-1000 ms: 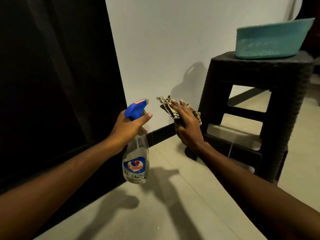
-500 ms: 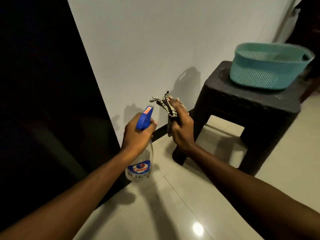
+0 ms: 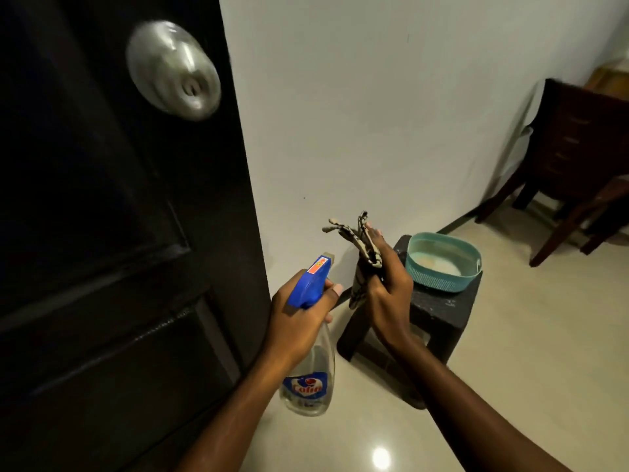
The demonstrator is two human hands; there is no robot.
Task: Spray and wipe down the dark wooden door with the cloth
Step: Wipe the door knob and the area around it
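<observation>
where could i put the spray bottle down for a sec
Bare floor lies open between the stool and the chair, and in front of the stool toward you. The stool top is crowded: the teal basket covers most of it, leaving only a narrow front strip.

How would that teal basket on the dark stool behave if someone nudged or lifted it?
The teal basket looks like thin perforated plastic and seems empty, so it is probably light. Its oval wall holds its shape, so it is likely fairly stiff. Sitting loose on the stool, it would probably slide rather than tip, being low and wide.
</observation>
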